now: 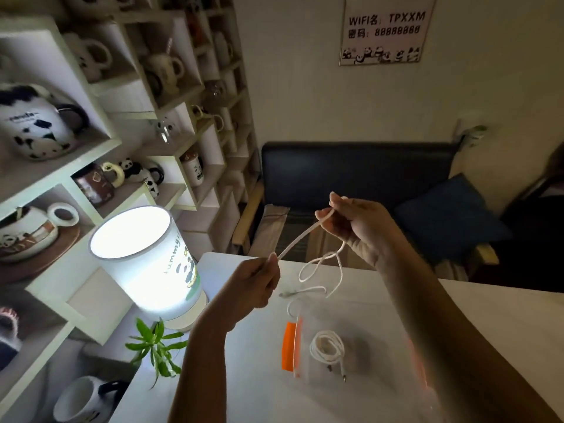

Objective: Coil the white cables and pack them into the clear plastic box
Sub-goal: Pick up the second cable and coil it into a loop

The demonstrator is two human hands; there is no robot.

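Note:
A white cable (pixel 300 236) is stretched taut in the air between my two hands above the white table (pixel 253 346). My left hand (pixel 259 282) pinches its lower end; my right hand (pixel 357 227), higher and to the right, grips it with curled fingers. The rest of the cable hangs from my right hand in loose loops, and its plug end lies on the table. Below, the clear plastic box (pixel 308 374) with an orange clasp holds a coiled white cable (pixel 326 348). My right forearm hides the box's right side.
A lit cylindrical lamp (pixel 146 257) stands at the table's left edge, with a small green plant (pixel 155 346) in front of it. Shelves of panda mugs (pixel 91 132) fill the left. A dark sofa (pixel 351 175) with a blue cushion sits beyond the table.

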